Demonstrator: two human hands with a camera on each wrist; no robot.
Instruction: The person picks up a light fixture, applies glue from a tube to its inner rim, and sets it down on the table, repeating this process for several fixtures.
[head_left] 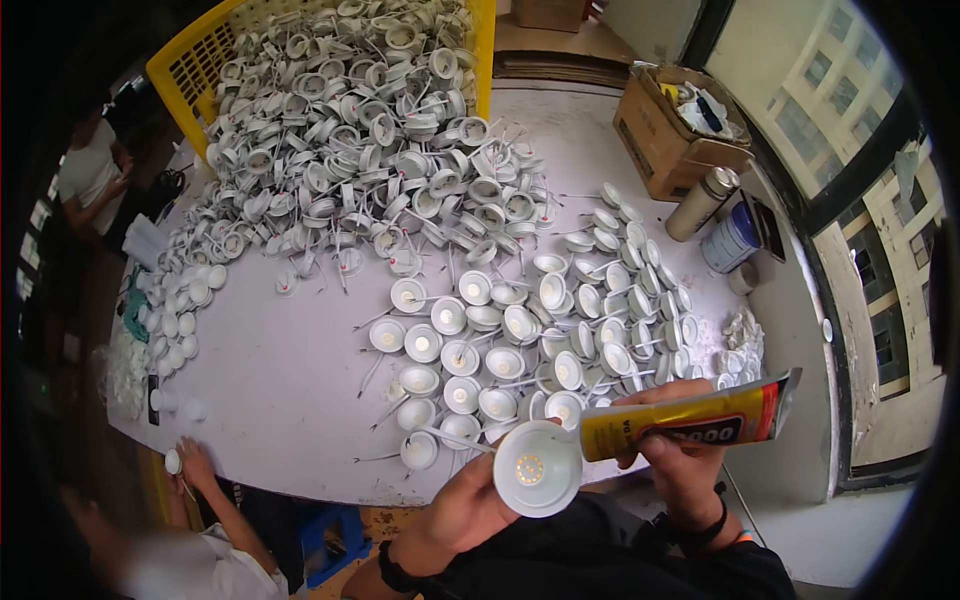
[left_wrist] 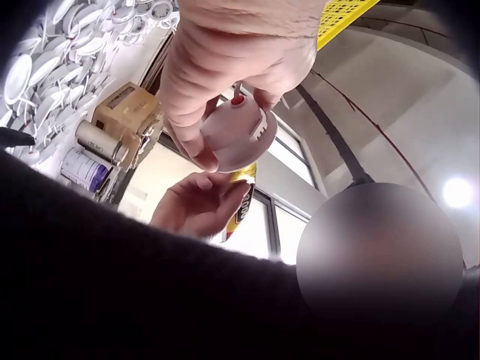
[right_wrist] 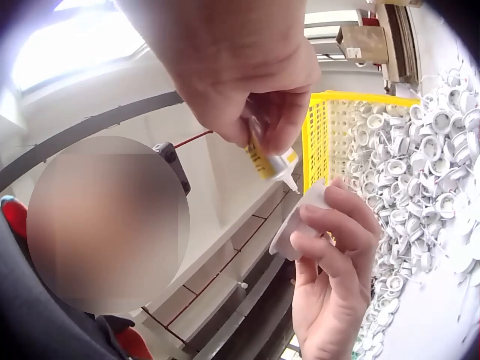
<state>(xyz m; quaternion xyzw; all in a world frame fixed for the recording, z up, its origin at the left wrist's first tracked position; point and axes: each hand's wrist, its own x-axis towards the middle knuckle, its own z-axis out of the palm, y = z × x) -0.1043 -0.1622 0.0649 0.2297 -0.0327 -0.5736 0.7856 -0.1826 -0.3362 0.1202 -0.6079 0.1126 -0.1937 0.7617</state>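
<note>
In the head view my left hand [head_left: 462, 512] holds a white round downlight [head_left: 560, 490] by its edge, its open face and yellow LED dots turned up toward me. From the left wrist view, the fingers curl round the downlight's back [left_wrist: 229, 139], where a red spot and a wire show. My right hand [head_left: 688, 478] grips a yellow-and-black glue tube [head_left: 610, 432], which lies nearly level to the right of the downlight. In the right wrist view the tube's white nozzle [right_wrist: 291, 182] points down at the downlight's rim [right_wrist: 311, 199], with its tip close to it.
Many downlights with LEDs [head_left: 460, 395] stand in rows on the white table [head_left: 300, 360]. A yellow crate [head_left: 484, 60] spills a heap of wired housings [head_left: 340, 140]. Back right are a cardboard box [head_left: 650, 135], a flask [head_left: 700, 205] and a tub [head_left: 730, 240]. Another person's hand [head_left: 198, 463] is at left.
</note>
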